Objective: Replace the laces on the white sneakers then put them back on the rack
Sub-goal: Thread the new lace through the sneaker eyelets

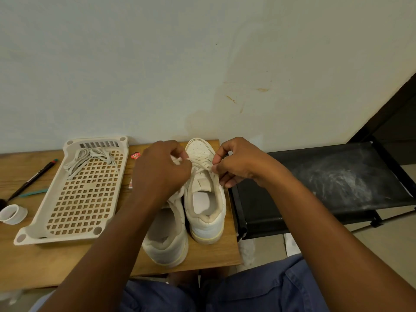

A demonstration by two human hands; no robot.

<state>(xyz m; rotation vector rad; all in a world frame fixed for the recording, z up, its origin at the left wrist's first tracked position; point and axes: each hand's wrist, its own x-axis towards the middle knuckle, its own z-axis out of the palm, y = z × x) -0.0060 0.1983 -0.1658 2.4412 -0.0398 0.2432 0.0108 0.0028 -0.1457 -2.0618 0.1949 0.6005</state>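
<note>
a white lace point(200, 164) is pinched by left hand point(161, 171) and right hand point(236, 162) above the right sneaker point(206, 199) on the table point(67, 257).

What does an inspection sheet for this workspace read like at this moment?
Surface: wooden table, against a stained wall.
Job's things: two white sneakers side by side, toes to the wall; loose laces on the perforated tray.
Clutter: pen, tape roll, small red item.
Grippers: left hand and right hand each pinch lace on the right-side sneaker.
Cables: nothing seen.
Surroundings: dusty black rack to the right.
</note>
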